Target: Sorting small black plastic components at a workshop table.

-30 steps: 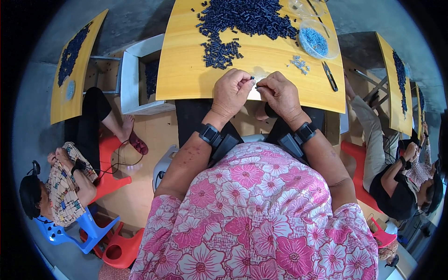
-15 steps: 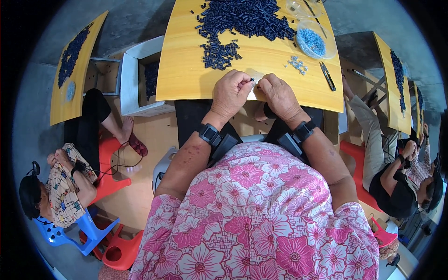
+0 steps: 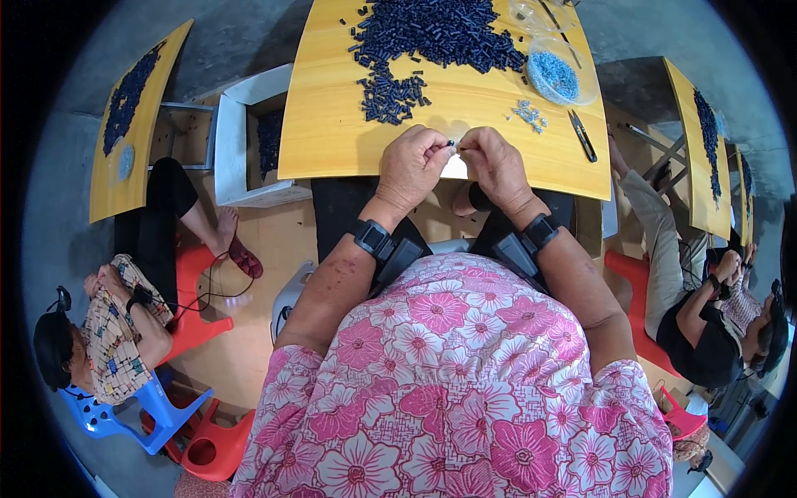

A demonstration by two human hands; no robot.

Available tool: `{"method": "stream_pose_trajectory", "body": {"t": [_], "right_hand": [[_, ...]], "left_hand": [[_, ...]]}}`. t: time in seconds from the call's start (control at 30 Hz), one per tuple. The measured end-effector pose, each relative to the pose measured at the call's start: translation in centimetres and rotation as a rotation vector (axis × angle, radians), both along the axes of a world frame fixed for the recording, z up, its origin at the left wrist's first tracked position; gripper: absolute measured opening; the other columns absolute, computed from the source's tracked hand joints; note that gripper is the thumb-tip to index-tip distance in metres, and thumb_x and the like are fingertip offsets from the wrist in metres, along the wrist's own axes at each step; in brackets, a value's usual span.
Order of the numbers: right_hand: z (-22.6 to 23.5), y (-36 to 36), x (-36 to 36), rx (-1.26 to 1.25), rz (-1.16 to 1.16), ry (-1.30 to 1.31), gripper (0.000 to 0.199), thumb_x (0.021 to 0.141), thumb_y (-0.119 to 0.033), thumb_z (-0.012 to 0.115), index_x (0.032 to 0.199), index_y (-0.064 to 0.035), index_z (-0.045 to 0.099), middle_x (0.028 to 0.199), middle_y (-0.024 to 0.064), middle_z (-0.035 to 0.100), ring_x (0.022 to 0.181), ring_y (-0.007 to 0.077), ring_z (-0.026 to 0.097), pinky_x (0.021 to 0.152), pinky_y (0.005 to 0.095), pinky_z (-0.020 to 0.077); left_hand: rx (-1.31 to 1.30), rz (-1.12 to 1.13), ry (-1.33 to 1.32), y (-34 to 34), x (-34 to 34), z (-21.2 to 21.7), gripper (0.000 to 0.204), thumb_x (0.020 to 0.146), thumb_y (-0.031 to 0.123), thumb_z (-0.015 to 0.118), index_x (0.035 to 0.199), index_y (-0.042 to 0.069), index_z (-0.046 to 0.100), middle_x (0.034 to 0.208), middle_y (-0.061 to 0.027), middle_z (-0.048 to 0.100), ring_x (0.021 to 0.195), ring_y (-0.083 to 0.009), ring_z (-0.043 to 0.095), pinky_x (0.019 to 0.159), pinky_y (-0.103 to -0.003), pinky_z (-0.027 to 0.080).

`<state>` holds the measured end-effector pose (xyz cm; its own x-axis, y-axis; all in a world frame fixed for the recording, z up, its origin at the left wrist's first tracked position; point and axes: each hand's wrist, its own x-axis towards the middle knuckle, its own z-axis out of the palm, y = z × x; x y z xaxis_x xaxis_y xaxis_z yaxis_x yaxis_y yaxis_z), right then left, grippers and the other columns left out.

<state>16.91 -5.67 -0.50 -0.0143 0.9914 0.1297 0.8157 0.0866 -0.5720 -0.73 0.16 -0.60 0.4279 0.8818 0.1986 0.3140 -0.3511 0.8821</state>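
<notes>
My left hand and my right hand meet over the near edge of a yellow table. The left fingertips pinch a small dark blue piece. My right fingertips pinch something tiny right beside it; what it is cannot be made out. A big heap of small dark blue pieces covers the far middle of the table. Both wrists wear black bands.
A clear bowl of light blue bits, a small pile of pale bits and a black tool lie to the right. A grey box of dark pieces stands left. Other people sit at yellow tables on either side, on red and blue stools.
Both hands have shifted slightly, staying joined at the fingertips over the table's near edge. The rest of the scene is the same.
</notes>
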Motion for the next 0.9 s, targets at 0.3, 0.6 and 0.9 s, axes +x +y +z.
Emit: {"method": "stream_pose_trajectory", "body": {"t": [0.3, 0.6, 0.9], "right_hand": [[0.2, 0.2, 1.6, 0.038, 0.165, 0.437, 0.019, 0.096, 0.001, 0.056, 0.115, -0.0031, 0.054, 0.096, 0.0022, 0.06, 0.084, 0.0077, 0.055, 0.077, 0.0233, 0.0483], [2.0, 1.7, 0.8, -0.245, 0.053, 0.514, 0.017, 0.087, -0.01, 0.067, 0.103, -0.0047, 0.063, 0.097, 0.013, 0.065, 0.09, 0.0312, 0.067, 0.082, 0.0369, 0.0534], [1.7, 1.8, 0.8, -0.306, -0.025, 0.682, 0.016, 0.09, -0.009, 0.063, 0.104, -0.003, 0.062, 0.096, 0.0104, 0.065, 0.086, 0.023, 0.066, 0.082, 0.0324, 0.0528]], "left_hand": [[0.077, 0.013, 0.004, -0.1, 0.2, -0.2, 0.01, 0.084, 0.008, 0.075, 0.087, 0.002, 0.068, 0.078, -0.0065, 0.063, 0.063, -0.0152, 0.06, 0.06, -0.028, 0.05], [0.037, -0.009, 0.002, -0.2, 0.1, 0.2, 0.009, 0.081, 0.014, 0.075, 0.085, 0.006, 0.071, 0.075, -0.0056, 0.062, 0.065, -0.022, 0.061, 0.06, -0.035, 0.048], [0.037, -0.035, 0.025, -0.1, 0.0, 0.2, 0.009, 0.084, 0.008, 0.075, 0.09, 0.003, 0.07, 0.077, -0.005, 0.062, 0.064, -0.0137, 0.06, 0.061, -0.027, 0.049]]}}
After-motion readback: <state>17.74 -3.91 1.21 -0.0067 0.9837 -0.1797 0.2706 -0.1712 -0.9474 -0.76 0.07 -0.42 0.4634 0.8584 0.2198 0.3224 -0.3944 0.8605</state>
